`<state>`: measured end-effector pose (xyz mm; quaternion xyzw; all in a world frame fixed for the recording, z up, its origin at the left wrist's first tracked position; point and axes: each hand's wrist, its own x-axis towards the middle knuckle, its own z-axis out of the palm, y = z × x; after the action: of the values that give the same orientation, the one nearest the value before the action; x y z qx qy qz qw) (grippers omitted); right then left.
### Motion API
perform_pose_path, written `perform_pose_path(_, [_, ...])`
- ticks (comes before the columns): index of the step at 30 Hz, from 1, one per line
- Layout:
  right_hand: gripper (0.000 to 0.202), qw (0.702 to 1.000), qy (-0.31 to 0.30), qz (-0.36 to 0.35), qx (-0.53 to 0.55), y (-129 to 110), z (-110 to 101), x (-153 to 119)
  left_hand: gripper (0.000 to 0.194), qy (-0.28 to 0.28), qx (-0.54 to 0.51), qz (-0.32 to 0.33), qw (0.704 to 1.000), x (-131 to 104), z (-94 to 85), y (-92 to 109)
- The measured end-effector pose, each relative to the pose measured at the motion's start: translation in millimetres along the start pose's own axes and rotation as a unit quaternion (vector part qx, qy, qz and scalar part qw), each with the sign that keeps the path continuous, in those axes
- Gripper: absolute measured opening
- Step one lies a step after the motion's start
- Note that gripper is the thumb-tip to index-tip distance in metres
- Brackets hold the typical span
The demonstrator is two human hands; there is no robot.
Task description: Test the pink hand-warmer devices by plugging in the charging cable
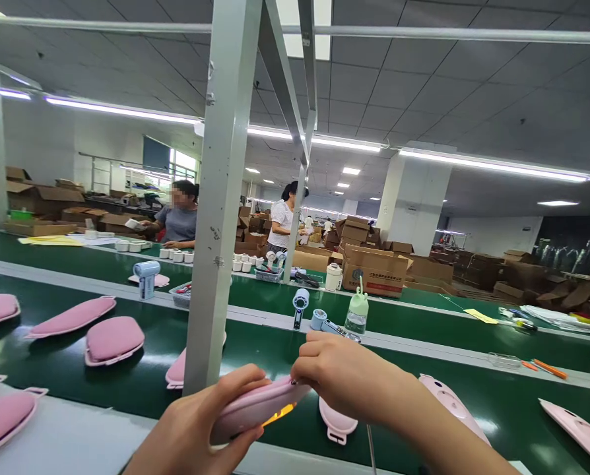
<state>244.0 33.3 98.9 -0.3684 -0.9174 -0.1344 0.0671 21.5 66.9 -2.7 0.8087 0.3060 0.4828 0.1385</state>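
The grip of the left hand [198, 419] is closed around an elongated, rounded pink case [255, 404], fingers over the top and thumb underneath, holding it tilted in the air above the front of the long dark-green bench [270, 349]. The grip of the right hand [332, 366] is pinched on the case's right-hand end; the exact part between those fingertips is too small to tell. A bright orange-yellow strip [279, 414] shows along the case's lower side. Below the right wrist, a pale pink shell with a looped end [337, 421] lies on the bench, and two longer pale pink pieces with dark spots [453, 406] lie farther right. To the left, beyond a pale painted metal post [226, 198], several more rounded pink cases [114, 340] are spread out. Past the hands stand a light-blue handheld device with a round head [300, 307] and a clear bottle with a green top [357, 311], a second blue device [327, 323] lying between them. Farther back, a person in a grey top [180, 223] and another in a white top [281, 221] are near brown cardboard boxes [377, 269].
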Motion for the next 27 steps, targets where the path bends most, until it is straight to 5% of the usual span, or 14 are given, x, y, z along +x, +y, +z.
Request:
perform_pose_path(6, [0.012, 0.994, -0.085, -0.013, -0.063, -4.1, 12.9, 5.6, 0.052, -0.034, 0.095, 0.048, 0.994, 1.9, 6.0, -3.2])
perform_pose_path(10, [0.034, 0.993, -0.099, 0.008, -0.058, -0.7, 34.9, 6.6, 0.069, -0.106, 0.159, 0.085, 0.978, 6.9, 9.8, -2.1])
perform_pose_path(14, [0.013, 0.993, -0.11, 0.012, -0.042, 2.0, 52.8, 6.7, 0.059, -0.152, 0.181, 0.073, 0.969, 9.5, 14.5, 3.2])
perform_pose_path(16, [0.019, 0.994, -0.109, 0.023, -0.014, 1.7, 56.5, 6.9, 0.061, -0.163, 0.171, 0.079, 0.969, 9.7, 14.6, 5.7])
perform_pose_path(20, [0.024, 0.988, -0.105, 0.089, 0.076, 4.0, 55.8, 6.7, 0.069, -0.095, 0.177, 0.109, 0.973, 10.9, 8.6, 2.7])
perform_pose_path(23, [0.022, 0.975, -0.036, 0.143, 0.169, 8.7, 53.4, 7.2, 0.065, 0.029, 0.133, 0.12, 0.983, 14.3, 3.1, -1.3])
perform_pose_path(25, [0.023, 0.942, 0.042, 0.164, 0.29, 9.3, 51.5, 8.8, 0.074, 0.099, 0.035, 0.065, 0.992, 17.1, 1.2, 1.7])
perform_pose_path(27, [0.028, 0.878, 0.117, 0.171, 0.432, 6.0, 48.6, 11.2, 0.077, 0.096, -0.066, -0.077, 0.99, 19.5, 0.3, 10.4])
